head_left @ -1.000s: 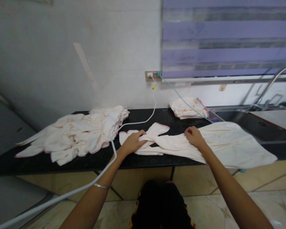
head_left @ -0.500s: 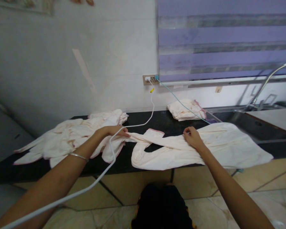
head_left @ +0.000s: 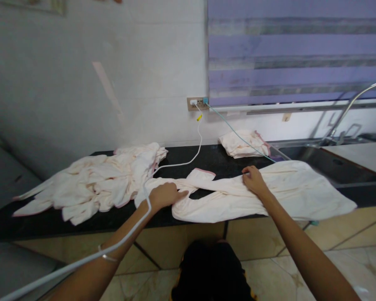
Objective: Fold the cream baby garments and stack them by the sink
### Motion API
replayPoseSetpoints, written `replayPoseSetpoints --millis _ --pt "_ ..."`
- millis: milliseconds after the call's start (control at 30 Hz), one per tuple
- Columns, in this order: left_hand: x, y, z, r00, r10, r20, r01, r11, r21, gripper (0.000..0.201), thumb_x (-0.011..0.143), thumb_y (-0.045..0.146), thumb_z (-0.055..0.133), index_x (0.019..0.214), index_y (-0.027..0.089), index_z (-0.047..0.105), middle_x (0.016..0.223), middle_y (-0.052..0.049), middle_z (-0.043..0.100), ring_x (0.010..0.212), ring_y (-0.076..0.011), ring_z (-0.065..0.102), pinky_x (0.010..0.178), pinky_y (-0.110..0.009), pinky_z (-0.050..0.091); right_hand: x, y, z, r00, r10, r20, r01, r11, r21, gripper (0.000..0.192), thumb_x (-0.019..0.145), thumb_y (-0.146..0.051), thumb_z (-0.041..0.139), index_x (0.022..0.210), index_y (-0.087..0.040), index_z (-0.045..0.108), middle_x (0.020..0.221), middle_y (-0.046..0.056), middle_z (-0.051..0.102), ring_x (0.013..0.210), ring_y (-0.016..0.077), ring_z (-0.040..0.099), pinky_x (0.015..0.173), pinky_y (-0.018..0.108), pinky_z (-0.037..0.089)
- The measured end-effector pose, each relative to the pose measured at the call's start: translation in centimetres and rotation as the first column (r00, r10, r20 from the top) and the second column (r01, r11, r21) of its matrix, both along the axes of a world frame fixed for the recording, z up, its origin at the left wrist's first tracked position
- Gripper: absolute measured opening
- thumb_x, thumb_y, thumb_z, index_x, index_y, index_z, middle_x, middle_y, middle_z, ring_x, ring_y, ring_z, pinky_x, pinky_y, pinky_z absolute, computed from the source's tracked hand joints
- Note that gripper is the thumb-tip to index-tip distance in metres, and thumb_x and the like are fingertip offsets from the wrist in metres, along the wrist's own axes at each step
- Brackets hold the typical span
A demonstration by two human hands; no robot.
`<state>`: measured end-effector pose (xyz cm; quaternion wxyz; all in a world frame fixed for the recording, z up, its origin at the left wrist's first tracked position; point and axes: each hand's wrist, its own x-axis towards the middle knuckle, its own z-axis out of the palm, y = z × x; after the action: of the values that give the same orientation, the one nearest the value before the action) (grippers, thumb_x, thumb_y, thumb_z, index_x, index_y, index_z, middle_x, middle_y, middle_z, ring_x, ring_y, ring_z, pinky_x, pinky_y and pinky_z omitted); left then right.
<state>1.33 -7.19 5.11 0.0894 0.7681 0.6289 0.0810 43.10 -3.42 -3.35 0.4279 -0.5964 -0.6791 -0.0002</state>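
Note:
A cream long-sleeved garment [head_left: 286, 190] lies stretched along the black counter, its body to the right. Its sleeves reach left, and one cuff [head_left: 203, 173] with pink edging points up. Over the left part of the sleeves is my left hand [head_left: 166, 194], open, one digit stretched out to the right; its other fingers are partly hidden. My right hand [head_left: 253, 180] rests on the garment where sleeves meet body, fingers bent and closed at its upper edge. Left of my hands spreads a heap of similar cream garments [head_left: 97, 179] with pink hems.
A folded cream bundle [head_left: 244, 144] sits against the wall. A white cable [head_left: 189, 162] hangs from the wall socket [head_left: 197, 103] and crosses over my left wrist. A thin teal cable [head_left: 232, 125] runs to the right. Beyond it is a sink [head_left: 319, 165] with a tap [head_left: 347, 108].
My left hand has let go of the far sleeve's end and moved right and nearer, onto the sleeves' bend. The white cable shifted with that arm. My right hand has hardly moved.

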Motion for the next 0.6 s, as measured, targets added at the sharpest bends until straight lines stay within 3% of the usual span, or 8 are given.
replayPoseSetpoints --millis 67,133,233,300,367,467,533,600 --pt "0.9 -1.2 -0.7 0.990 0.076 -0.115 -0.078 0.997 -0.012 0.063 0.081 0.075 0.055 0.091 0.015 0.070 0.104 -0.026 0.071 0.097 -0.0435 0.068 0.083 -0.050 0.049 0.0 0.0 0.1 1.000 -0.003 0.005 0.003 1.000 -0.008 0.022 0.076 -0.020 0.054 0.092 -0.017 0.069 0.093 0.009 0.061 0.087 0.0230 0.058 0.085 0.035 0.046" --pt "1.3 -1.5 -1.3 0.990 0.114 -0.088 -0.111 0.993 0.035 0.063 0.084 0.070 0.053 0.109 0.015 0.069 0.116 -0.027 0.070 0.104 -0.0445 0.068 0.087 -0.053 0.049 0.0 0.0 0.1 1.000 -0.004 0.011 0.004 1.000 -0.015 0.022 0.076 -0.020 0.055 0.092 -0.017 0.069 0.093 0.009 0.062 0.088 0.0234 0.058 0.086 0.036 0.046" --pt "1.0 -0.1 -2.1 0.991 0.020 0.129 -0.030 0.997 0.076 0.042 0.088 0.041 0.053 0.117 0.016 0.069 0.124 -0.021 0.069 0.116 -0.0371 0.065 0.101 -0.051 0.046 -0.2 -0.3 0.4 0.999 0.019 0.027 -0.018 1.000 -0.024 0.019 0.080 -0.023 0.056 0.091 -0.016 0.069 0.093 0.010 0.062 0.089 0.0237 0.057 0.087 0.036 0.044" --pt "0.5 1.2 -2.7 0.928 -0.074 0.365 0.035 0.993 0.111 0.042 0.079 0.024 0.054 0.118 0.017 0.070 0.128 -0.017 0.069 0.124 -0.0321 0.061 0.110 -0.046 0.043 -0.4 -0.6 0.8 0.997 0.059 0.043 -0.058 0.998 -0.031 0.018 0.085 -0.028 0.056 0.090 -0.016 0.069 0.095 0.011 0.063 0.093 0.0242 0.057 0.089 0.037 0.043" --pt "0.0 2.2 -3.2 0.773 -0.095 0.627 0.056 0.995 0.082 0.054 0.068 0.017 0.055 0.120 0.015 0.069 0.127 -0.015 0.070 0.122 -0.0301 0.062 0.109 -0.044 0.045 -0.8 -1.2 1.3 0.987 0.147 0.064 -0.144 0.988 -0.059 0.023 0.091 -0.036 0.055 0.093 -0.017 0.069 0.098 0.011 0.063 0.097 0.0245 0.057 0.091 0.037 0.043" --pt "-0.7 2.7 -3.4 0.382 0.042 0.923 0.061 0.996 -0.070 0.065 0.062 0.015 0.059 0.127 0.011 0.062 0.121 -0.014 0.071 0.105 -0.0266 0.068 0.095 -0.040 0.053 -1.3 -2.0 1.9 0.933 0.345 0.099 -0.332 0.935 -0.128 0.031 0.093 -0.048 0.061 0.104 -0.021 0.070 0.108 0.010 0.064 0.106 0.0245 0.056 0.095 0.036 0.044" --pt "-1.2 2.6 -3.0 0.095 0.131 0.987 0.094 0.986 -0.140 0.067 0.063 0.013 0.063 0.130 0.011 0.058 0.119 -0.014 0.070 0.098 -0.0236 0.069 0.087 -0.036 0.055 -1.5 -2.3 2.0 0.884 0.448 0.132 -0.429 0.891 -0.150 0.035 0.089 -0.051 0.067 0.108 -0.022 0.070 0.117 0.010 0.064 0.114 0.0255 0.055 0.101 0.038 0.043" --pt "-1.8 2.3 -2.3 -0.137 0.162 0.977 0.123 0.982 -0.145 0.064 0.064 0.011 0.065 0.128 0.014 0.058 0.118 -0.014 0.070 0.097 -0.0227 0.069 0.085 -0.036 0.057 -1.5 -2.1 1.8 0.857 0.490 0.163 -0.469 0.870 -0.150 0.035 0.088 -0.050 0.071 0.109 -0.023 0.070 0.121 0.011 0.064 0.119 0.0265 0.053 0.106 0.040 0.041"
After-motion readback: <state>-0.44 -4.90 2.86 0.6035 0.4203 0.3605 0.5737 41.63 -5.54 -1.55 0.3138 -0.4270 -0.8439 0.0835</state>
